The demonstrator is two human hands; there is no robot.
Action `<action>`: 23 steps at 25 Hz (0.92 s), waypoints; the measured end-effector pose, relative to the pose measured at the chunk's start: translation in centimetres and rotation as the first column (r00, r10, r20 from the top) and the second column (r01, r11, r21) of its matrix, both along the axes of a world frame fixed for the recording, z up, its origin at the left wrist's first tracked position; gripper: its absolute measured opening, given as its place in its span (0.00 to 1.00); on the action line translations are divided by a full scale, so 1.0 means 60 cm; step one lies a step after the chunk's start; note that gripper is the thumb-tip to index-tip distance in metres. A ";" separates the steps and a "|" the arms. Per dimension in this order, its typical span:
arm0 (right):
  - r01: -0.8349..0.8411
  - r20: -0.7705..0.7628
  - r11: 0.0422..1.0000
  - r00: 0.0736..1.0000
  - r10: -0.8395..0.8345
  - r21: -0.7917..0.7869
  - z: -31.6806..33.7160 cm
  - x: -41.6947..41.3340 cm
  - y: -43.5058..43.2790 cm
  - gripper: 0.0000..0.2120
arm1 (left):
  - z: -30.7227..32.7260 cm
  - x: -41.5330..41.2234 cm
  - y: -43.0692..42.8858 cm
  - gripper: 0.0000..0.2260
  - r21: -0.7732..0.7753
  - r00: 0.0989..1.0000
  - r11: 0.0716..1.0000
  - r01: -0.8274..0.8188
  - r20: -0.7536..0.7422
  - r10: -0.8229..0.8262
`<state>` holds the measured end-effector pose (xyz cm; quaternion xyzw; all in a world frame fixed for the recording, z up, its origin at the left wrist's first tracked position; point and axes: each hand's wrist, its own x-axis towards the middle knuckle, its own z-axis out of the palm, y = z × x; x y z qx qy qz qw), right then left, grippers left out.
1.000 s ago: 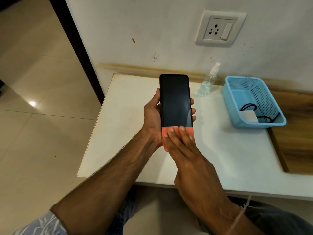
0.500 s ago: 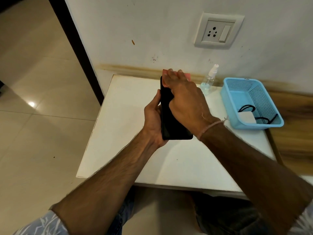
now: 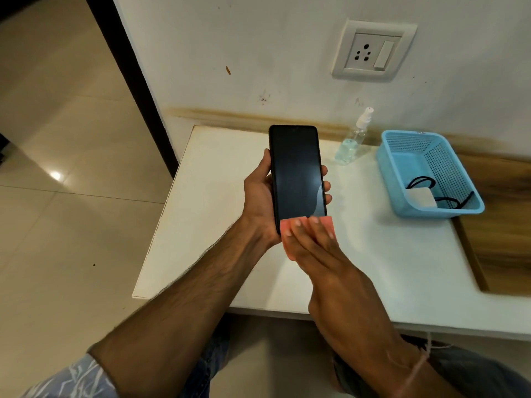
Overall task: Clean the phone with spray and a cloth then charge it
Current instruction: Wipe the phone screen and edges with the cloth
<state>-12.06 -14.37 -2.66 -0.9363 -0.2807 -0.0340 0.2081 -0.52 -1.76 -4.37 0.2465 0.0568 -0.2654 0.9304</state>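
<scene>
The phone point(image 3: 297, 173), upright above the white table point(image 3: 218, 225), dark screen toward the camera, clasped along both long edges by the left hand point(image 3: 258, 196), thumb on one side, fingertips curled round the other. Probably light, rigid, slick glass, breakable if dropped; best gripped by the edges, not the face. Pressed flat on the screen's lower end, under the straight fingers point(image 3: 304, 229) of the right hand point(image 3: 316, 254): a pink cloth point(image 3: 329, 224), thin and soft. Further out, by the wall, the spray bottle point(image 3: 352, 142); beside it a blue basket point(image 3: 388, 165) holding the charger point(image 3: 421, 198) and black cable point(image 3: 419, 180); wall socket point(image 3: 373, 50) above.
</scene>
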 end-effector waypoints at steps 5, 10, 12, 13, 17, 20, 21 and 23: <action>0.246 0.010 0.969 0.969 -0.246 0.025 0.021 0.021 -0.028 0.37 | 0.006 -0.004 -0.006 0.33 0.039 1.000 0.999 0.005 0.013 -0.005; 0.264 -0.016 0.964 0.964 -0.264 -0.010 0.022 0.035 0.020 0.37 | 0.011 -0.008 -0.008 0.36 0.060 1.000 0.998 0.026 0.015 -0.027; 0.164 0.012 0.986 0.986 -0.164 -0.017 0.013 0.022 0.027 0.35 | 0.013 -0.009 -0.008 0.36 0.034 0.999 0.999 0.034 0.022 -0.035; 0.114 0.029 0.993 0.993 -0.113 -0.029 0.005 0.013 0.025 0.35 | 0.015 -0.009 -0.007 0.35 0.024 0.999 0.999 0.038 0.023 -0.039; 0.050 0.056 0.997 0.997 -0.047 -0.062 -0.003 -0.008 -0.008 0.43 | 0.016 -0.009 -0.003 0.34 0.001 0.999 0.999 0.036 0.013 -0.036; 0.146 0.069 0.988 0.987 -0.143 -0.045 0.013 0.011 -0.030 0.41 | 0.015 -0.006 -0.005 0.34 0.028 1.000 1.000 0.011 0.009 -0.012; 0.186 0.057 0.982 0.981 -0.184 -0.025 0.020 0.025 -0.029 0.39 | 0.016 -0.007 -0.007 0.35 0.049 1.000 0.999 0.009 0.003 -0.009; 0.231 0.026 0.973 0.973 -0.230 -0.005 0.029 0.055 -0.016 0.35 | 0.014 -0.007 -0.008 0.35 0.108 1.000 0.994 0.002 -0.022 0.001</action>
